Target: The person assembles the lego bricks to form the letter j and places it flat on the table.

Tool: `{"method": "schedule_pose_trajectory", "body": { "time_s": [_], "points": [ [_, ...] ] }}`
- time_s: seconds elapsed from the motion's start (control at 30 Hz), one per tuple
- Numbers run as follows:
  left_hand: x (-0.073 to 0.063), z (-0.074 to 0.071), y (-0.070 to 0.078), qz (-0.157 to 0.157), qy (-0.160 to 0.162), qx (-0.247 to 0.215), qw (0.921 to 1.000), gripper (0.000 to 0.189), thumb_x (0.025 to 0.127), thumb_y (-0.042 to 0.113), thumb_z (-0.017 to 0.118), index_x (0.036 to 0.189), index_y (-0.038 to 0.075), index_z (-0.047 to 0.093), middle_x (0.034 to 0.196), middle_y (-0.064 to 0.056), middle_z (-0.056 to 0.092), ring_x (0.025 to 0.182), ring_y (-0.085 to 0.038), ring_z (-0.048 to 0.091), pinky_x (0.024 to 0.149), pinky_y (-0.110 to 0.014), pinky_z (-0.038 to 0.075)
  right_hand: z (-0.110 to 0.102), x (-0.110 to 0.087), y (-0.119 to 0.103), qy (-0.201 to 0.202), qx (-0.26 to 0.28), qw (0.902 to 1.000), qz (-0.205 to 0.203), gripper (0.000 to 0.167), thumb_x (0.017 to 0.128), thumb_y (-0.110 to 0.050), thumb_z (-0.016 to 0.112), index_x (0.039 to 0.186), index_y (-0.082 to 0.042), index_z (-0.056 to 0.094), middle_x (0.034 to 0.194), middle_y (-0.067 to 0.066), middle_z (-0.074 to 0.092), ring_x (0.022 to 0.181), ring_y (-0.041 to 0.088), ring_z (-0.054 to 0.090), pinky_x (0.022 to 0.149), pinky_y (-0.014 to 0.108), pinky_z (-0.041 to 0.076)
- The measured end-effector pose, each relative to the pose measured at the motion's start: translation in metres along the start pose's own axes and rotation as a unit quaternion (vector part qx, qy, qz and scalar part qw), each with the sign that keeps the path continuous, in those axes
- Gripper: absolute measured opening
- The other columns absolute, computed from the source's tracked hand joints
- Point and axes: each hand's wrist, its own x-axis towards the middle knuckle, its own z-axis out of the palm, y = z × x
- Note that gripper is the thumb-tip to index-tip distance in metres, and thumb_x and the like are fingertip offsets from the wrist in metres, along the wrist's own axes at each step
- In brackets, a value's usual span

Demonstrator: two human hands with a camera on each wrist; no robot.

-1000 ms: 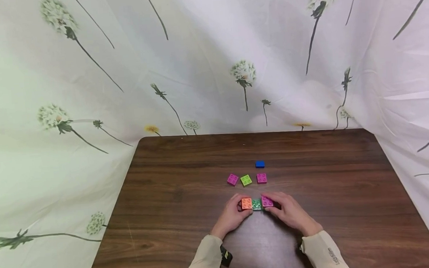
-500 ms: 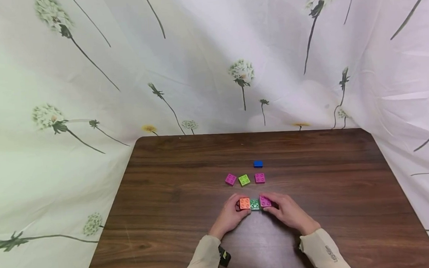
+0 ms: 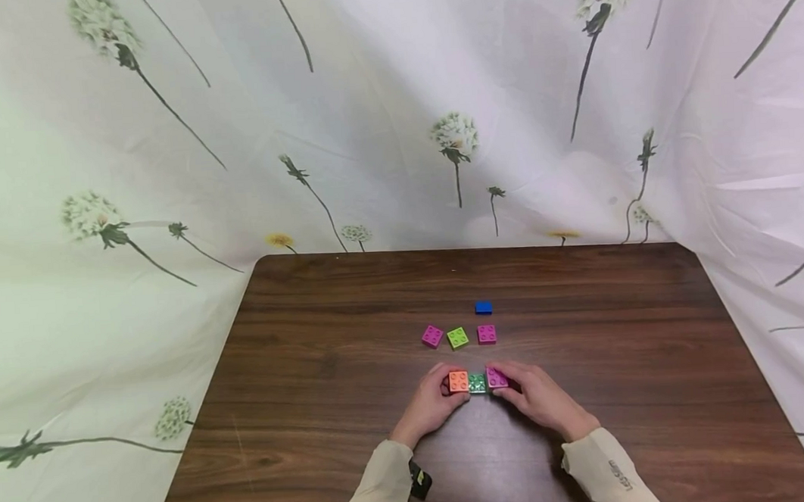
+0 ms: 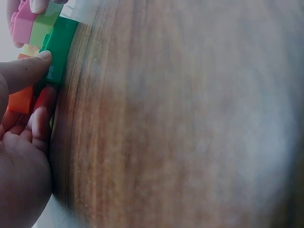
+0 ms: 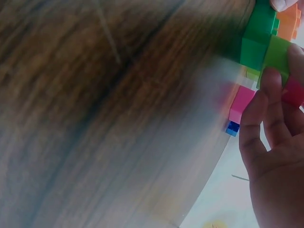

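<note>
In the head view my left hand (image 3: 432,405) grips an orange building brick (image 3: 459,382), which sits on the left end of a dark green brick (image 3: 476,384). The left thumb overlaps the dark green brick's side in the left wrist view. My right hand (image 3: 542,399) pinches a magenta brick (image 3: 496,377) with a light green brick (image 5: 277,56) under it. That pair is on the dark green brick's right end. Green studs show between the orange brick and the pair. Fingers partly hide the held bricks.
Beyond the hands lie a loose magenta brick (image 3: 432,336), a lime brick (image 3: 457,338) and a second magenta brick (image 3: 487,334) in a row. Farther back is a small blue brick (image 3: 483,307). A flower-printed cloth (image 3: 382,131) hangs behind the dark wooden table (image 3: 315,422).
Both hands keep their hold, and the bricks stay in the same arrangement. The head view has shifted slightly, so everything sits a little farther left than one second ago.
</note>
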Motion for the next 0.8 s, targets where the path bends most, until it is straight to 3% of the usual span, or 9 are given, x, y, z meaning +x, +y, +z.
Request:
{"method": "schedule_pose_trajectory", "body": {
  "time_s": [0.13, 0.57, 0.7, 0.8],
  "points": [
    [-0.001, 0.000, -0.002, 0.013, 0.006, 0.000, 0.9999, 0.038, 0.083, 0.016, 0.075, 0.118, 0.014, 0.061, 0.107, 0.000, 0.059, 0.088, -0.006, 0.053, 0.074, -0.021, 0.045, 0.001, 0.000, 0.000, 0.004, 0.008, 1.0000, -0.002, 0.044, 0.091, -0.023, 0.067, 0.133, -0.012, 0.058, 0.127, 0.007, 0.064, 0.118, 0.025, 0.061, 0.097, 0.045, 0.047],
    [-0.002, -0.001, 0.001, 0.002, 0.000, 0.007, 1.0000, 0.038, 0.084, 0.020, 0.074, 0.119, 0.016, 0.061, 0.108, 0.003, 0.058, 0.092, -0.006, 0.053, 0.078, -0.021, 0.044, 0.007, -0.002, 0.000, 0.019, 0.031, 0.9992, 0.015, 0.043, 0.090, -0.023, 0.068, 0.132, -0.014, 0.058, 0.125, 0.003, 0.065, 0.117, 0.022, 0.060, 0.098, 0.045, 0.047],
    [-0.002, -0.001, 0.002, -0.001, 0.000, 0.006, 1.0000, 0.037, 0.085, 0.020, 0.074, 0.120, 0.017, 0.061, 0.109, 0.004, 0.058, 0.092, -0.006, 0.052, 0.078, -0.022, 0.044, 0.010, -0.001, 0.002, 0.025, 0.060, 0.9970, 0.042, 0.047, 0.088, -0.021, 0.071, 0.132, -0.017, 0.057, 0.124, 0.000, 0.065, 0.114, 0.019, 0.060, 0.096, 0.043, 0.047],
    [-0.002, -0.001, 0.002, -0.002, 0.001, 0.010, 1.0000, 0.038, 0.085, 0.021, 0.073, 0.121, 0.017, 0.061, 0.111, 0.003, 0.058, 0.094, -0.007, 0.053, 0.080, -0.023, 0.043, 0.013, -0.001, 0.003, 0.021, 0.089, 0.9933, 0.071, 0.049, 0.086, -0.018, 0.073, 0.133, -0.017, 0.056, 0.117, -0.001, 0.065, 0.104, 0.015, 0.059, 0.088, 0.035, 0.049]
  ]
}}
